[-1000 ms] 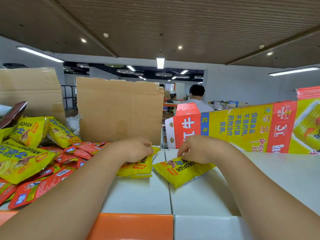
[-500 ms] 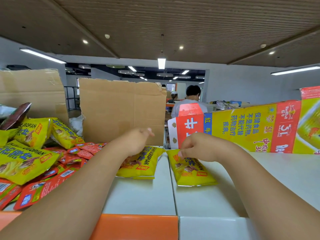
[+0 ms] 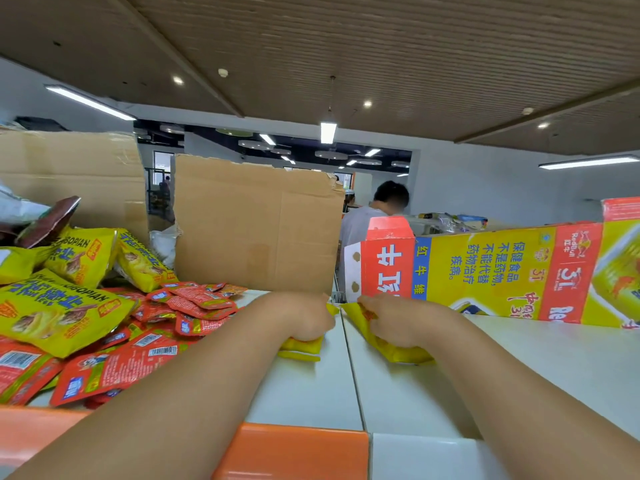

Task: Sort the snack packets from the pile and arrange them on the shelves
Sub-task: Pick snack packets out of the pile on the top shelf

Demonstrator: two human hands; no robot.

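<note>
Left grip curled on left yellow packet, right grip curled on right yellow packet, both laid side by side near far edge of the tabletop, snack pile heaped at left edge, bare room seen toward right edge, printed carton stood behind.

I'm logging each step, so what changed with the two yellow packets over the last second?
The right hand swung the right yellow packet from skewed to straight, beside the left yellow packet. The left hand, which had opened, came back down; both hands now grip and largely cover their packets. The pile and cardboard sheet stayed put.
</note>
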